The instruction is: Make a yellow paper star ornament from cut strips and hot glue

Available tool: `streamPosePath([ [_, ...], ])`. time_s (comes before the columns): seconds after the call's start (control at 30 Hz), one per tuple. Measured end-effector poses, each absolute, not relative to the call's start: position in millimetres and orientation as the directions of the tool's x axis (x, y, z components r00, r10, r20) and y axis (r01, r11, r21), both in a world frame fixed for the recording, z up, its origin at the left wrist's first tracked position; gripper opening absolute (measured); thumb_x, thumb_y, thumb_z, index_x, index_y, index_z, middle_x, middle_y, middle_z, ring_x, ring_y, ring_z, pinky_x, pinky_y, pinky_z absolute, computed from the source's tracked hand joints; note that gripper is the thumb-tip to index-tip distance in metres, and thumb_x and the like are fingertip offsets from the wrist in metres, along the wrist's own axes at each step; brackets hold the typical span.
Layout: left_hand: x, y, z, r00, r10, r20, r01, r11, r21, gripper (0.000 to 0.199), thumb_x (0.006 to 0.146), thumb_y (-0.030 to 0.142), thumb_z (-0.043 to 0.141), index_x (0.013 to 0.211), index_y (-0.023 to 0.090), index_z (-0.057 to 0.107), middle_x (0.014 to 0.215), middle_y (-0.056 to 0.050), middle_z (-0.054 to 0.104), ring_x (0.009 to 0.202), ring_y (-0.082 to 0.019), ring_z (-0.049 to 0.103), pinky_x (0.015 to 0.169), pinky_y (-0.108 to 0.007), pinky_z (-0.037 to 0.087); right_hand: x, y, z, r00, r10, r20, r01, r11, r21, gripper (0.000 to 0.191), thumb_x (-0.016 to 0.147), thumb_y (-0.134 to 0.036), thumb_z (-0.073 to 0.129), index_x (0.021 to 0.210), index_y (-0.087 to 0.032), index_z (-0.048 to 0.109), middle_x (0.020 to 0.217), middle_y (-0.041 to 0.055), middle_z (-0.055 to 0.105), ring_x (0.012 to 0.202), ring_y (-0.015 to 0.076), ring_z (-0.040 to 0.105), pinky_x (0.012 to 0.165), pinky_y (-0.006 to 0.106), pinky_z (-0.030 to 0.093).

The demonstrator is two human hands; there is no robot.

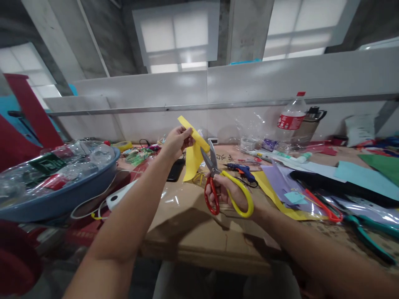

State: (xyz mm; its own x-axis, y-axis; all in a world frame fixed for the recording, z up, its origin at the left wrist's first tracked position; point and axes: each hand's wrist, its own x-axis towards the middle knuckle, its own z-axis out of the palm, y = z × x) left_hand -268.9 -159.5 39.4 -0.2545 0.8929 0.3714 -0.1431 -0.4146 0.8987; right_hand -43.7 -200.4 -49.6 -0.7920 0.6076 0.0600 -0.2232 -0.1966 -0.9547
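My left hand [178,142] pinches a piece of yellow paper [192,161] and holds it up above the work surface. A narrow folded edge runs along its top, and the rest hangs down behind my fingers. In my right hand [225,192] is a pair of scissors [213,164] with one red and one yellow handle. Its blades are spread and point up and away, with the tips at the paper's right end. Whether the paper lies between the blades, I cannot tell for sure.
A blue basin [102,182] of plastic bottles stands left. Behind my hands lie a black phone [176,170] and a blue glue gun [245,171]. Coloured sheets [277,182], green-handled pliers [368,236] and a large clear bottle [293,112] are on the right.
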Motion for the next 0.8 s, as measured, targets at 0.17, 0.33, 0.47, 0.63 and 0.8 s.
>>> streamPosePath([
  [0.17, -283, -165, 13, -0.366, 0.863, 0.349, -0.328, -0.470, 0.820, 0.021, 0.082, 0.023, 0.072, 0.081, 0.015, 0.053, 0.063, 0.004, 0.059, 0.045, -0.003, 0.051, 0.053, -0.017, 0.050, -49, -194, -42, -0.824, 0.565, 0.050, -0.164, -0.153, -0.975, 0.039, 0.091, -0.052, 0.056, 0.113, -0.020, 0.056, 0.080, 0.0024, 0.065, 0.062, 0.0133, 0.061, 0.058, 0.025, 0.050],
  [0.33, -284, -167, -9, -0.352, 0.874, 0.335, -0.341, -0.453, 0.824, 0.025, 0.077, 0.025, 0.077, 0.084, 0.015, 0.056, 0.068, 0.003, 0.062, 0.052, -0.005, 0.057, 0.057, -0.018, 0.051, -55, -192, -49, -0.809, 0.586, 0.046, -0.121, -0.090, -0.989, 0.040, 0.091, -0.053, 0.054, 0.113, -0.020, 0.056, 0.079, 0.0020, 0.065, 0.060, 0.0124, 0.059, 0.058, 0.025, 0.051],
  [0.47, -279, -174, -15, -0.303, 0.890, 0.341, -0.315, -0.431, 0.845, 0.030, 0.072, 0.026, 0.081, 0.088, 0.015, 0.058, 0.074, 0.001, 0.064, 0.059, -0.007, 0.060, 0.057, -0.019, 0.050, -55, -193, -57, -0.801, 0.599, 0.022, -0.099, -0.096, -0.990, 0.040, 0.091, -0.053, 0.055, 0.114, -0.020, 0.057, 0.078, 0.0011, 0.062, 0.059, 0.0115, 0.057, 0.057, 0.024, 0.050],
  [0.63, -272, -180, -15, -0.312, 0.875, 0.370, -0.263, -0.454, 0.851, 0.031, 0.070, 0.027, 0.083, 0.087, 0.016, 0.059, 0.074, 0.002, 0.062, 0.060, -0.007, 0.058, 0.058, -0.019, 0.049, -47, -197, -56, -0.791, 0.611, 0.028, -0.091, -0.072, -0.993, 0.041, 0.091, -0.054, 0.055, 0.114, -0.020, 0.057, 0.076, -0.0002, 0.059, 0.057, 0.0106, 0.054, 0.052, 0.023, 0.049],
  [0.8, -267, -181, -14, -0.317, 0.860, 0.400, -0.248, -0.483, 0.840, 0.028, 0.072, 0.026, 0.081, 0.085, 0.016, 0.058, 0.074, 0.002, 0.060, 0.059, -0.006, 0.057, 0.056, -0.018, 0.049, -42, -201, -51, -0.779, 0.627, 0.009, -0.075, -0.079, -0.994, 0.043, 0.090, -0.059, 0.056, 0.110, -0.021, 0.058, 0.073, -0.0012, 0.059, 0.053, 0.0106, 0.052, 0.045, 0.022, 0.047],
])
